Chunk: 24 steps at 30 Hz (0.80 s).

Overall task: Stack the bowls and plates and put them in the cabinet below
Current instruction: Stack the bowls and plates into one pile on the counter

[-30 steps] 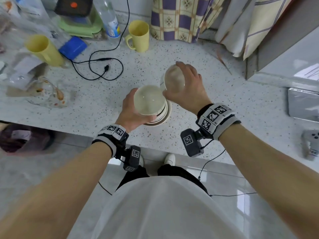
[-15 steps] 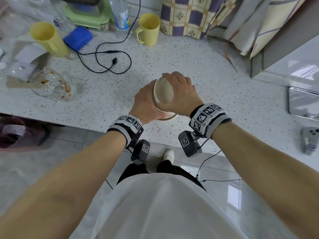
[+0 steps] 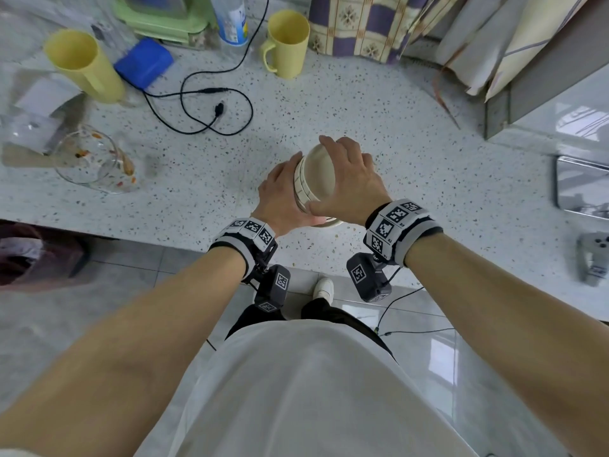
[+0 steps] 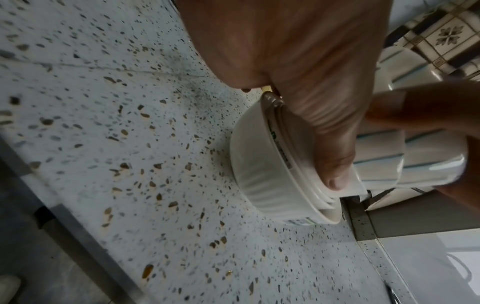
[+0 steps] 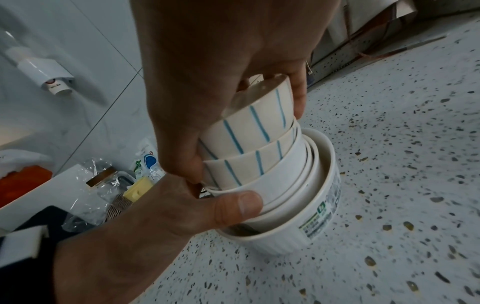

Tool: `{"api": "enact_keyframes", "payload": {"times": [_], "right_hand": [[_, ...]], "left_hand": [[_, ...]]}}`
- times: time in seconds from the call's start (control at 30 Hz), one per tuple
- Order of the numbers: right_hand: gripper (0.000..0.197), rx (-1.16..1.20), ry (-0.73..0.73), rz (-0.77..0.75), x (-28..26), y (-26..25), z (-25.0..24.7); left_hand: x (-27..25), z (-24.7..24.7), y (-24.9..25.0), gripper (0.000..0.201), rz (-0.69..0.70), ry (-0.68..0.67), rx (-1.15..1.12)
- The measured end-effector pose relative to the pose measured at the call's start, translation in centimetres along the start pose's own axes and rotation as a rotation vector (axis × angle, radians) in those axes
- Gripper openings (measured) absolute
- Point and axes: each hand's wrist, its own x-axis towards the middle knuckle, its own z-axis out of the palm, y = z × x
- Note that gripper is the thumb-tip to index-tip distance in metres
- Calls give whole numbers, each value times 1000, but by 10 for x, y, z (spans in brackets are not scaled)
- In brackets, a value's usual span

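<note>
A stack of nested bowls [image 3: 313,179] stands on the speckled counter [image 3: 412,153] near its front edge. Two blue-striped bowls [image 5: 249,131] sit on top, plain white ones below, all inside a wide ribbed white bowl [image 5: 293,232] with a label. My right hand [image 3: 342,179] grips the top striped bowl from above, fingers on its far side. My left hand [image 3: 290,192] holds the stack from the left, its thumb [image 5: 239,203] pressed on a white bowl's rim. In the left wrist view the ribbed bowl [image 4: 270,176] rests on the counter under my thumb. No plates or cabinet show.
Two yellow cups [image 3: 84,65] [image 3: 288,42], a glass jug [image 3: 95,159], a blue box [image 3: 145,62] and a black cable [image 3: 204,107] lie at the back left. A metal tray [image 3: 581,188] and grey handset [image 3: 593,258] are at the right. Floor lies beyond the counter's front edge.
A second ago each hand held a separate bowl above the stack. Both bowls have come down and nested, and my hands have closed in around the one stack.
</note>
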Motion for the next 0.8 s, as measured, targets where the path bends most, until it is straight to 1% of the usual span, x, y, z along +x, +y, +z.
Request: {"api": "enact_keyframes", "payload": {"times": [0.13, 0.3, 0.57, 0.67, 0.8], "right_hand": [[108, -75, -6, -10, 0, -4, -2], [107, -179, -14, 9, 0, -11, -3], [108, -317, -6, 42, 0, -20, 1], [106, -258, 20, 47, -2, -17, 3], [106, -124, 27, 62, -4, -15, 3]], "left_hand": [[3, -1, -2, 130, 37, 19, 11], [8, 1, -7, 134, 96, 32, 80], [7, -11, 2, 126, 133, -37, 101], [7, -8, 1, 129, 111, -48, 81], [8, -6, -3, 130, 79, -58, -61]]}}
